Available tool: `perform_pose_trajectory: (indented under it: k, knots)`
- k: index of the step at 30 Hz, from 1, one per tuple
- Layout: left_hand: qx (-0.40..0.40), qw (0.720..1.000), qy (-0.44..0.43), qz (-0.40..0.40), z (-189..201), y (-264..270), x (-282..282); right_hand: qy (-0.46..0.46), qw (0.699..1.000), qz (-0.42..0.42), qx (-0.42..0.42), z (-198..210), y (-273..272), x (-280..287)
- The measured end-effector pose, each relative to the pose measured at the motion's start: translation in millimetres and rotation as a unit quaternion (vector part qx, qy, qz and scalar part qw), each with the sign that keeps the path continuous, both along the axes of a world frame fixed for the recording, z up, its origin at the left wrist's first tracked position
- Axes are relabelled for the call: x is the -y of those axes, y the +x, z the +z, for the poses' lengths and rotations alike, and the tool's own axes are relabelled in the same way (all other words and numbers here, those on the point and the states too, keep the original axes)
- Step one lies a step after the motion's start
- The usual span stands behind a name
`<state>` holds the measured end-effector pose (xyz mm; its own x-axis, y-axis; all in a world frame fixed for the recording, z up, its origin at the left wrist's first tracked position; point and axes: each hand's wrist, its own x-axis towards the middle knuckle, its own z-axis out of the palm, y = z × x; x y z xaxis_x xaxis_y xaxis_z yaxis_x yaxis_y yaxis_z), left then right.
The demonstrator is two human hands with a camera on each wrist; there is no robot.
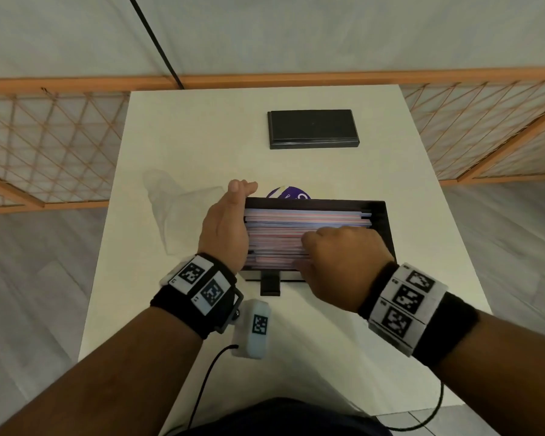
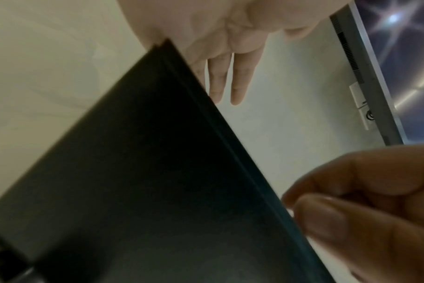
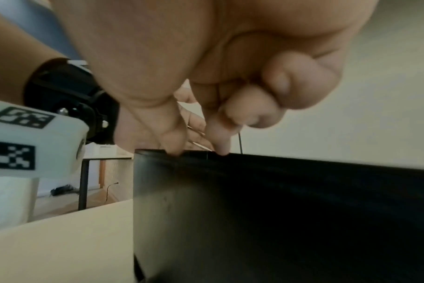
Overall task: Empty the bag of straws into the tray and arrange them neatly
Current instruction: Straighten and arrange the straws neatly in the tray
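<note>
Straws (image 1: 306, 228) lying lengthwise in black tray (image 1: 387, 221), near centre of table (image 1: 177, 127). Left hand (image 1: 225, 228) flat, fingers straight, pressing against left straw ends. Right hand (image 1: 343, 256) resting on straws, fingers curled; actual grasp cannot tell. Empty clear bag (image 1: 173, 202) lying left of tray.

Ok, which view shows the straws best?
The head view: the straws lie side by side in the tray, between the left hand and right hand. Both wrist views show only the tray's dark outer wall, no straws.
</note>
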<state>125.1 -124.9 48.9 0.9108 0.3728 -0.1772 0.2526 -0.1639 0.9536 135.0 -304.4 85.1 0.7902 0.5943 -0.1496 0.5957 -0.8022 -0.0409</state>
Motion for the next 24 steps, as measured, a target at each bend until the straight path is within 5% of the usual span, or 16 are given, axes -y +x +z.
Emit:
perform_pose_trajectory:
  k: [5,9,13,16,19,24]
  knots:
    - [-0.001,1.000,-0.008,0.002,-11,-6,2,0.120,0.980,-0.012,-0.157,-31,4,7]
    - [-0.023,1.000,-0.014,0.010,-14,-9,2,0.212,0.971,-0.050,-0.098,-29,7,22]
    - [-0.059,0.998,-0.004,0.016,-14,-9,0,0.228,0.944,-0.239,0.020,-14,20,70]
    - [-0.093,0.996,-0.006,0.003,-19,-11,3,0.147,0.907,-0.387,-0.075,-22,23,93]
    - [-0.121,0.992,-0.031,-0.008,-20,-10,7,0.147,0.908,-0.361,-0.152,-47,17,86]
    - [-0.129,0.990,-0.052,0.011,-14,4,1,0.186,0.922,-0.334,-0.066,-20,38,84]
